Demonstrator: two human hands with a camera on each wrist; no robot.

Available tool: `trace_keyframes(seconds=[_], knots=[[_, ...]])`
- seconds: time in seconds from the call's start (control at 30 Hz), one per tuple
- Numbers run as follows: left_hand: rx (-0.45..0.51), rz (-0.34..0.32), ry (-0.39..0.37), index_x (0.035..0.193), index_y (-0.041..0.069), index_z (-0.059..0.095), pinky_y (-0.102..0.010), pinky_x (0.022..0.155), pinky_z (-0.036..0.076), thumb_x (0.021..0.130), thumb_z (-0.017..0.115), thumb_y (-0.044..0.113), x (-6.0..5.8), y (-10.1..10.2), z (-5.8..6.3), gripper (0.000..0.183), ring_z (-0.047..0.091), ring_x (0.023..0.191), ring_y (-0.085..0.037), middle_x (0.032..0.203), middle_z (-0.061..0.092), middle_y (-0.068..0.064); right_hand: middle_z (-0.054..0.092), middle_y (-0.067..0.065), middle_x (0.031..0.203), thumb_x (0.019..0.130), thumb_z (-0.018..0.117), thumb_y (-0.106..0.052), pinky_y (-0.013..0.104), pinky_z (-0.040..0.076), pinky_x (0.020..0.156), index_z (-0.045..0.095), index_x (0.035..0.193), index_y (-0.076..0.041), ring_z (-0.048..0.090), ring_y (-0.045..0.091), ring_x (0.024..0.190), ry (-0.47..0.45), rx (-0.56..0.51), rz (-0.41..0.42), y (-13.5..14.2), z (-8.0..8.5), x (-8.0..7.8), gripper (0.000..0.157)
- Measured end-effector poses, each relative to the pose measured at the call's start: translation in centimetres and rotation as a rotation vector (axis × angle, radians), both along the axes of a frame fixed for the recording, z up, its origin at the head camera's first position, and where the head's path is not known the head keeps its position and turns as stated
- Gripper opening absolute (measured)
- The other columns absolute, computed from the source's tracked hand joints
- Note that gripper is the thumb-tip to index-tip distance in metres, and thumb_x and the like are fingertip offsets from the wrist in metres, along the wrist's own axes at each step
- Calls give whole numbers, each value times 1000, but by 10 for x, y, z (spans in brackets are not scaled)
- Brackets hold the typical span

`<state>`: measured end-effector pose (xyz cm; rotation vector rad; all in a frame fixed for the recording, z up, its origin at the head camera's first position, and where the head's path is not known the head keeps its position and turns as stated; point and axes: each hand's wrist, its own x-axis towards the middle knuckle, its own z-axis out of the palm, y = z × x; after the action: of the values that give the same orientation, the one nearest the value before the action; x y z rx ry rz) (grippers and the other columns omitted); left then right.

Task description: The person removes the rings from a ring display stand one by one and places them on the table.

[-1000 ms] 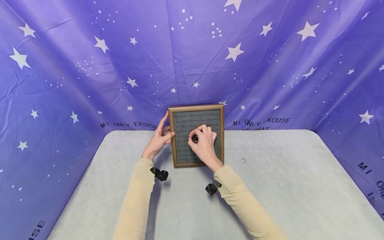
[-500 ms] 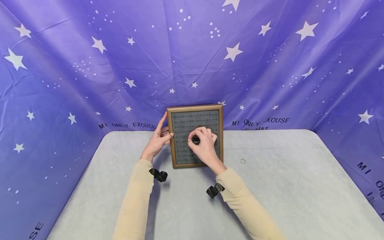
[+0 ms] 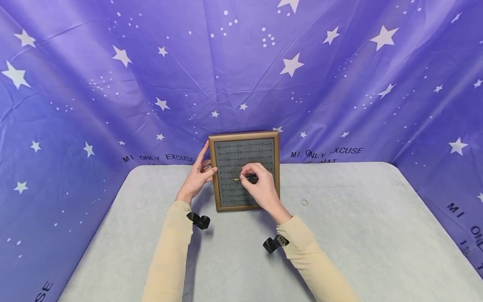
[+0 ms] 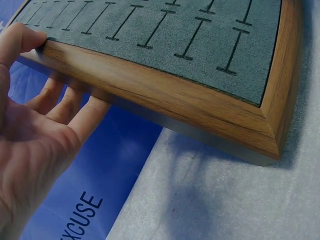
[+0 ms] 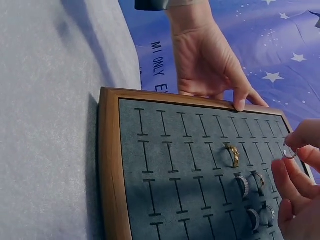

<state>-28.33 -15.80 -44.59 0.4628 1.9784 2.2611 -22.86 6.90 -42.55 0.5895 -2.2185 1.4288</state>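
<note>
Thin ring (image 5: pixel 288 156): in front of the ring board (image 3: pixel 277 167), apparently pinched by the right hand's (image 3: pixel 261 188) thumb and finger, nearly together.
Slots (image 5: pixel 145 157): best met squarely, band in line.
Gold ring (image 5: pixel 234 156): standing in the board; avoid knocking it.
Left hand (image 3: pixel 197 179): grips the frame (image 4: pixel 150 95), thumb in front; firm bracing should help.
Loose ring (image 3: pixel 304 202): on the table (image 3: pixel 377 235), apart from the board.

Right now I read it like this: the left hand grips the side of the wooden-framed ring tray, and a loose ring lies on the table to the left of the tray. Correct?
Not quite: the loose ring lies on the table to the right of the wooden-framed ring tray, as the head view shows. The left hand does grip the tray's side.
</note>
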Motion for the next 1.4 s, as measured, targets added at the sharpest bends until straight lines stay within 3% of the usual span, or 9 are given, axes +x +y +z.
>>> trace_keyframes(seconds=[0.2, 0.43, 0.87, 1.4], knots=[[4, 5, 1, 154, 42, 18, -37, 75, 58, 94, 51, -10, 1, 0, 0, 86, 62, 99, -19, 135, 45, -28, 67, 4, 95, 84, 69, -6, 40, 50, 81, 66, 85, -6, 63, 16, 85, -13, -16, 2, 4, 1, 2, 3], [17, 6, -2, 154, 41, 17, -37, 77, 57, 93, 50, -12, 1, 1, 1, 87, 62, 100, -19, 134, 44, -29, 66, 3, 92, 81, 71, 1, 42, 52, 80, 65, 82, -12, 62, 18, 86, -21, -42, -2, 11, 0, 4, 14], [20, 0, -1, 154, 42, 16, -35, 75, 57, 92, 49, -12, 0, 2, 0, 88, 62, 99, -20, 131, 46, -28, 65, 6, 92, 82, 71, -1, 38, 49, 84, 68, 84, -3, 59, 20, 89, -77, -35, -9, 29, -9, 8, 5], [15, -2, 1, 153, 44, 16, -37, 79, 57, 93, 49, -11, 3, 2, 2, 88, 61, 102, -21, 134, 44, -29, 64, 6, 89, 80, 72, 4, 37, 47, 82, 67, 82, -4, 57, 22, 87, -135, -52, -45, 49, -22, 13, 9]])
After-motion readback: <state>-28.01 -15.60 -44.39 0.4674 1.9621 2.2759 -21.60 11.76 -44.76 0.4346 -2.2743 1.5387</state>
